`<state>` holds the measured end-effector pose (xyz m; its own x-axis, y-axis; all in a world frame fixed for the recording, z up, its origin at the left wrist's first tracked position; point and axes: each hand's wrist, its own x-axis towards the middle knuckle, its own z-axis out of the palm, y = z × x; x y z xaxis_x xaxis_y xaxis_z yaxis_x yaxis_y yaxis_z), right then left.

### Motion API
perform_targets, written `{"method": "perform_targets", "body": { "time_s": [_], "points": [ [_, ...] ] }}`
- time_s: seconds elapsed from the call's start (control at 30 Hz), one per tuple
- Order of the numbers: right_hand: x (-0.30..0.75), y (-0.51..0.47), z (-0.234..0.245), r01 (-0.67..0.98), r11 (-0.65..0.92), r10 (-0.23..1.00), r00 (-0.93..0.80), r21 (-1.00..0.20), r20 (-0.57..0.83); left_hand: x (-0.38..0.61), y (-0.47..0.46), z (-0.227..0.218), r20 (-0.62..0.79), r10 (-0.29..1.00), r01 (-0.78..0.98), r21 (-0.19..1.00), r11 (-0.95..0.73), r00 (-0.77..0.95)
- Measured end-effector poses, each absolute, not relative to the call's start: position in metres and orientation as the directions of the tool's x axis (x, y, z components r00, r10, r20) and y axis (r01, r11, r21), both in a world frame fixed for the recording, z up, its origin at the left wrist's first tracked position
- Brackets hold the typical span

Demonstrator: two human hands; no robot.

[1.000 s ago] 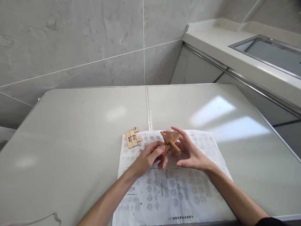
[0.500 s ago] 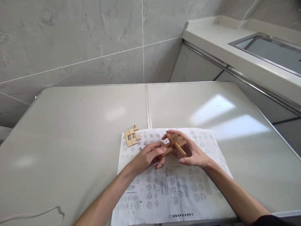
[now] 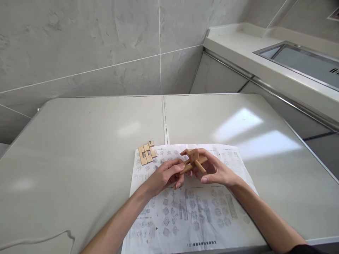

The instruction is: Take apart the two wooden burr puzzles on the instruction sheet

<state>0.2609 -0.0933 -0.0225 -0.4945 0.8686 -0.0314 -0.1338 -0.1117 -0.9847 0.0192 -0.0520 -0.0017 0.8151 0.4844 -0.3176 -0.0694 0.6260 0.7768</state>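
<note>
Between my hands is a wooden interlocking puzzle (image 3: 194, 155) of several crossed pieces, held above a printed sheet. My left hand (image 3: 168, 173) pinches the slotted flat end of one piece between thumb and fingers. Around the far and right side of the puzzle curls my right hand (image 3: 215, 170), its fingers touching the pieces and its thumb near a rod that sticks out toward me. A mark is written on the end of one block. Parts of the pieces are hidden behind the right fingers.
Under my hands lies a creased paper sheet (image 3: 182, 233) printed with many small diagrams. Flat wooden pieces (image 3: 147, 153), one marked 3, rest at its upper left corner. A white cable (image 3: 34, 241) crosses the table (image 3: 106, 141) at lower left. A counter (image 3: 238, 46) stands at right.
The puzzle has turned slightly in my hands, and its protruding rod sits a little differently. Both hands keep their hold. The whole view has shifted a little.
</note>
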Motion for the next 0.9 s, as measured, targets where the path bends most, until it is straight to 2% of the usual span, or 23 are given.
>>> {"method": "perform_targets", "body": {
  "time_s": [0.07, 0.33, 0.53, 0.63, 0.7, 0.77, 0.9],
  "points": [
    [0.262, -0.093, -0.020, -0.142, -0.107, 0.876, -0.481, -0.984, -0.026, 0.019, -0.052, -0.003, -0.319, 0.489, -0.084, 0.764, 0.639, 0.812],
    [0.272, -0.093, -0.025, 0.007, -0.046, 0.930, -0.365, -0.999, -0.045, 0.020, -0.052, -0.009, -0.337, 0.523, -0.114, 0.749, 0.653, 0.782],
    [0.275, -0.090, -0.026, -0.120, -0.029, 0.939, -0.344, -0.992, 0.014, 0.021, -0.054, -0.006, -0.334, 0.569, -0.165, 0.740, 0.652, 0.751],
    [0.273, -0.088, -0.024, -0.149, 0.004, 0.976, -0.215, -0.989, 0.037, 0.021, -0.054, -0.004, -0.316, 0.621, -0.222, 0.741, 0.634, 0.718],
    [0.271, -0.086, -0.025, -0.081, 0.037, 0.998, -0.044, -0.996, 0.041, 0.022, -0.053, -0.004, -0.297, 0.656, -0.258, 0.748, 0.611, 0.694],
    [0.267, -0.084, -0.026, 0.066, 0.055, 0.994, 0.087, -0.996, 0.060, 0.022, -0.053, -0.004, -0.276, 0.689, -0.282, 0.764, 0.580, 0.671],
    [0.258, -0.083, -0.030, 0.436, 0.061, 0.981, 0.140, -0.898, 0.134, 0.022, -0.055, -0.005, -0.246, 0.737, -0.296, 0.801, 0.520, 0.629]
  ]
}}
